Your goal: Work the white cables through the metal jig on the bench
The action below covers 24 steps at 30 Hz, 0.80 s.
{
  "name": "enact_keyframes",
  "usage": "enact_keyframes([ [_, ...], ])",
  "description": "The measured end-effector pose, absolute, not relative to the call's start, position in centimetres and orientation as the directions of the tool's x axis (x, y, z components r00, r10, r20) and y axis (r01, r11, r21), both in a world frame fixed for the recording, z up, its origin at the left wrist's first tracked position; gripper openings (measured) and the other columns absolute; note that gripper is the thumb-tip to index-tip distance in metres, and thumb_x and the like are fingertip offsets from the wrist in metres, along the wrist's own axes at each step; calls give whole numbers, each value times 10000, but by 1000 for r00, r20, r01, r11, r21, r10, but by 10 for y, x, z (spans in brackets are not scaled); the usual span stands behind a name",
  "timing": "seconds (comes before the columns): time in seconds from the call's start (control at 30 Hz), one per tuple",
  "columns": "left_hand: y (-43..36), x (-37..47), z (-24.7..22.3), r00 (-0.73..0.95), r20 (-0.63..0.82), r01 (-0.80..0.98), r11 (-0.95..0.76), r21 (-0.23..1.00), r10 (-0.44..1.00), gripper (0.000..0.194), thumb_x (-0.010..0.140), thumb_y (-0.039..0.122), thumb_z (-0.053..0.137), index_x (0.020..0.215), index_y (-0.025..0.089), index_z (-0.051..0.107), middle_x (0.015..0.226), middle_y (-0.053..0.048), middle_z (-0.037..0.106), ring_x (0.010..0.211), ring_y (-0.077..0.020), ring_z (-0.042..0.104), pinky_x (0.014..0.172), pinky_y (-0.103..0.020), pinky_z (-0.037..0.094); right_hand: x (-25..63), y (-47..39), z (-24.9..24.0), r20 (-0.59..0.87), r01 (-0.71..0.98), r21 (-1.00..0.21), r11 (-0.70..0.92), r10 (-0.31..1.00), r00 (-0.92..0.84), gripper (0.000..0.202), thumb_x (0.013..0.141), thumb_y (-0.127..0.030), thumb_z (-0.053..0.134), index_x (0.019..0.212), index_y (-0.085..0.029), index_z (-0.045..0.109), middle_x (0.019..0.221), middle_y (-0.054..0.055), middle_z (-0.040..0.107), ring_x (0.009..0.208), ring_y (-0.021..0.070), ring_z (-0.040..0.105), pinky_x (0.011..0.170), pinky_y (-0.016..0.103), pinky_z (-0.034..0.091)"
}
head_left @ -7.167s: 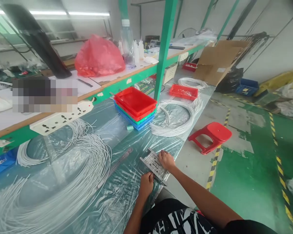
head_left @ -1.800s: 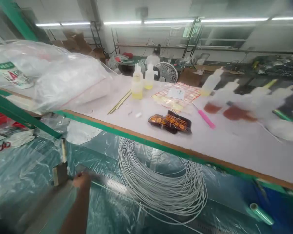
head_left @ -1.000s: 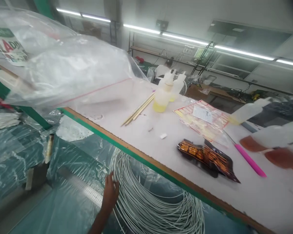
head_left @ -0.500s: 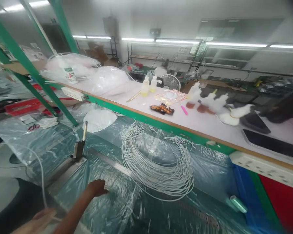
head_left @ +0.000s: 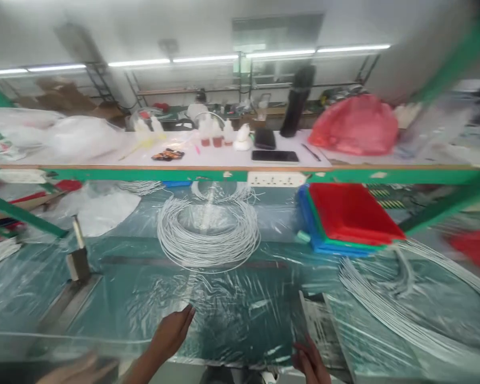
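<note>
Your left hand (head_left: 171, 335) lies flat on the plastic sheet (head_left: 232, 309), palm down, fingers stretched out and close together, holding nothing. Your right hand (head_left: 312, 364) sits at the near edge of the bench, only partly in view; its fingers touch the near end of the metal plate (head_left: 319, 330), but whether they grip it or merely rest on it cannot be told. The plate lies flat under the wrinkled sheet, running away from your right hand toward the back of the bench.

Straight ahead of your left hand, well beyond its fingertips, lies the wire coil (head_left: 208, 234), a round bundle of white wire resting on the sheet. A dark ruler (head_left: 144, 261) runs crosswise just this side of the coil. To the left of your left hand stands the cutter (head_left: 78, 261), its lever raised upright. A blurred pale shape shows at the lower left edge, too smeared to identify.

To the right of your right hand, loose white wires (head_left: 400, 314) sweep in long arcs across the sheet. Beyond them, ahead and right of both hands, the trays (head_left: 348, 218) are stacked, red on top of green and blue. Above everything runs the shelf (head_left: 224, 173) with bottles (head_left: 212, 130), a phone (head_left: 274, 156) and a red bag (head_left: 356, 125) on it.
</note>
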<state>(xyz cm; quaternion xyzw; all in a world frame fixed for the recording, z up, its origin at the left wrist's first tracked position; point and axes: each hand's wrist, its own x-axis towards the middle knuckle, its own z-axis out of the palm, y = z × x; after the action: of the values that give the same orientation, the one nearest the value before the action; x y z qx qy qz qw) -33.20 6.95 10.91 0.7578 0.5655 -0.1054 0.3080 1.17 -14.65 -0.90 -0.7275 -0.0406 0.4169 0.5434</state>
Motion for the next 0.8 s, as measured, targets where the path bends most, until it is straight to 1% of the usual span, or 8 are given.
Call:
enact_keyframes([
  [0.1,44,-278,102,461,-487,886,-355,297,742,610,1000,447,125,1125,160,648,1036,-171,750,1006,-343,693,915,-468,453,26,-175,1,-585,-418,-811,-408,568,579,853,671,-769,650,1379,-326,477,1132,66,718,867,297,697,829,483,611],
  [0.2,16,-225,85,574,-454,816,-435,379,681,565,996,433,158,968,188,666,1013,-156,735,1011,-323,683,897,-436,453,32,-205,12,-512,-364,-858,-362,567,645,695,729,-693,657,1326,-358,534,1041,23,717,746,231,658,773,436,589],
  [0.33,-14,-161,58,617,-395,747,-348,567,681,530,978,516,186,841,215,600,932,-135,718,963,-297,678,853,-410,450,49,-243,13,-427,-287,-897,-336,491,759,658,776,-690,601,1332,-346,524,1046,29,696,738,214,634,764,438,566],
  [0.5,-25,-96,32,592,-439,711,-182,679,677,391,945,507,171,1019,222,428,858,-98,661,802,-256,649,771,-392,472,81,-256,7,-339,-199,-919,-340,426,839,661,806,-672,565,1344,-292,513,1065,52,702,761,219,648,788,452,574],
  [0.6,-22,-70,20,681,-359,633,-265,728,639,404,928,574,178,921,248,418,863,-81,643,810,-239,642,796,-378,504,87,-234,10,-255,-108,-929,-354,400,880,585,848,-604,531,1338,-284,528,1117,77,710,930,247,685,825,439,603],
  [0.7,-14,-54,8,771,-319,542,-305,783,551,533,868,729,268,828,249,496,843,-71,676,827,-252,670,798,-377,539,90,-192,17,-117,82,-894,-441,405,907,484,890,-389,438,1343,-243,528,1291,120,664,1183,256,644,1041,483,571],
  [0.73,-9,-49,3,787,-315,522,-301,798,530,570,841,766,308,824,244,535,855,-73,696,833,-259,682,795,-381,549,93,-176,19,-77,165,-853,-495,433,898,498,877,-309,423,1360,-232,514,1354,125,629,1269,252,602,1139,495,512],
  [0.8,2,-36,-12,811,-323,500,-290,816,488,630,773,820,398,848,231,611,882,-83,737,834,-281,704,791,-401,564,101,-144,19,-72,302,-698,-650,483,873,560,861,-286,444,1411,-181,454,1371,159,606,1317,298,564,1153,526,499],
])
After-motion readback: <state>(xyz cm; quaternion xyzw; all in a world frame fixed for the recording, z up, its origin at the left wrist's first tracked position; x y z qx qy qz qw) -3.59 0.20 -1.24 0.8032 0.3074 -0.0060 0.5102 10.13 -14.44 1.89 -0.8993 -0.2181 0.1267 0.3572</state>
